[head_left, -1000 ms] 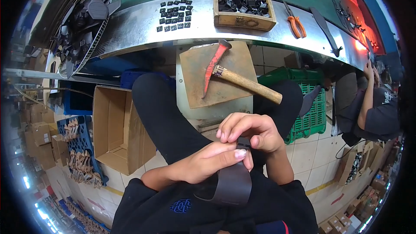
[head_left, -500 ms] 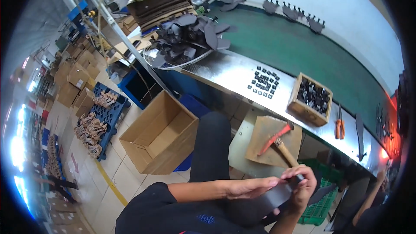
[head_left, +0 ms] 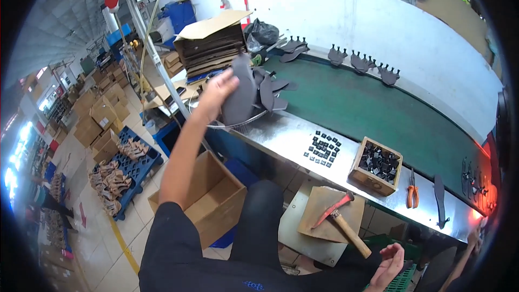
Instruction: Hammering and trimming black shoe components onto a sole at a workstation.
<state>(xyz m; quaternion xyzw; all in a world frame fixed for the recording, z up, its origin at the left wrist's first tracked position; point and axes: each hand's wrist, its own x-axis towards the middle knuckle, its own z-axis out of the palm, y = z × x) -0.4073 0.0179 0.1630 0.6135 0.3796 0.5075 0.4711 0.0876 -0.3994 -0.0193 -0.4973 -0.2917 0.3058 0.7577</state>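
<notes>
My left hand (head_left: 218,93) is stretched out to the wire basket (head_left: 244,124) on the bench, its fingers closed on the edge of a flat dark grey shoe sole (head_left: 240,97). The sole is held upright and slightly blurred, in front of other grey soles (head_left: 266,93) piled in the basket. At the lower right, my right hand (head_left: 388,266) is empty, with its fingers loosely bent and apart. Close to it lies a hammer (head_left: 346,226) with a red head and wooden handle, on a brown pad (head_left: 311,213) over a pale stand.
Small black square pieces (head_left: 323,148) lie in rows on the metal bench. A wooden box (head_left: 376,168) of black parts, orange-handled pliers (head_left: 413,194) and a dark strip (head_left: 440,200) stand to the right. Behind runs a green belt (head_left: 335,97). An open carton (head_left: 216,205) sits by my leg.
My hands have parted from the dark piece over my lap. The left has swung up and left to the basket with a sole; the right is now empty, lower right.
</notes>
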